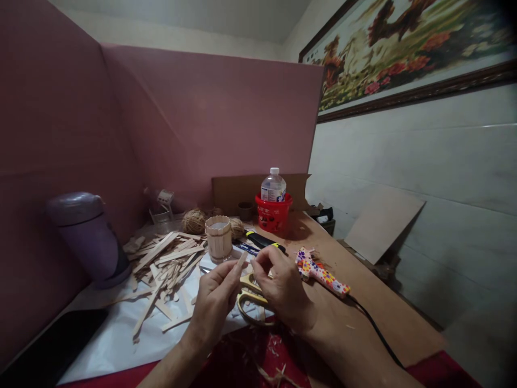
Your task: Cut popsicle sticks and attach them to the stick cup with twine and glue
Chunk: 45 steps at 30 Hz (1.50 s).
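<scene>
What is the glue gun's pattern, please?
The glue gun has multicoloured flowers, seen in the head view.

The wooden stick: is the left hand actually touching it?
Touching: the head view shows the wooden stick pinched in the left hand, its end sticking up.

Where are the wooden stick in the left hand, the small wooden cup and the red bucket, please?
Wooden stick (242,260): head view, its upper end.
Small wooden cup (219,246): head view, front wall.
Red bucket (273,216): head view, front wall.
</scene>
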{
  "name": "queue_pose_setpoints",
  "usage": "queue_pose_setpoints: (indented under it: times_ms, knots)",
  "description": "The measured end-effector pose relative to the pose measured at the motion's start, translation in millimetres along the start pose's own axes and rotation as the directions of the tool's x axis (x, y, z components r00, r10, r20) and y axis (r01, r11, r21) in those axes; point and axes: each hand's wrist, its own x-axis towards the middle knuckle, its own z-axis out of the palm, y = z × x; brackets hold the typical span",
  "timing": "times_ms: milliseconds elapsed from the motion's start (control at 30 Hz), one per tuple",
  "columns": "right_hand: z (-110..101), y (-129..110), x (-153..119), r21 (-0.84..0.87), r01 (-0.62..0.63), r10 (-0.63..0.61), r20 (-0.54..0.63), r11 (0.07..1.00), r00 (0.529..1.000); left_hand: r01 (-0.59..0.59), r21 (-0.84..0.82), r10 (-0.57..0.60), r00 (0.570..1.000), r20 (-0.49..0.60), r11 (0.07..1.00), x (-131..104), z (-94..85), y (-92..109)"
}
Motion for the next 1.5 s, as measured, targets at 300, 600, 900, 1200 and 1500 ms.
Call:
queue_pose_setpoints:
  times_ms: [300,600,900,1200,1500]
  knots:
    - [-2.3,-4.6,-3.0,0.063,0.154,-0.157,0.035,0.986,0.987,-0.07,0.131,0.068,0.998,0.019,0.989,1.3,0.5,-2.5]
    - [-2.0,-5.8,-5.0,-0.016,0.148,-0.146,0.106,0.989,0.984,-0.181,0.311,0.182,0.983,0.026,0.933,-2.0,-2.1,-7.7]
    - [3.0,-7.9,-6.5,-0.194,0.163,-0.132,0.165,0.967,0.978,-0.152,0.279,0.15,0.988,0.029,0.948,-4.8,2.7,-8.6]
    - [5.3,14.2,1.7,-0.229,-0.015,0.007,-0.037,0.973,0.999,0.011,0.009,-0.011,0.999,-0.038,1.0,-5.3,5.0,0.8]
    - [-2.9,-5.6,-1.2,-0.016,0.021,-0.021,0.027,1.0,0.999,0.052,-0.009,-0.053,0.998,-0.046,0.999,-2.3,5.2,1.8]
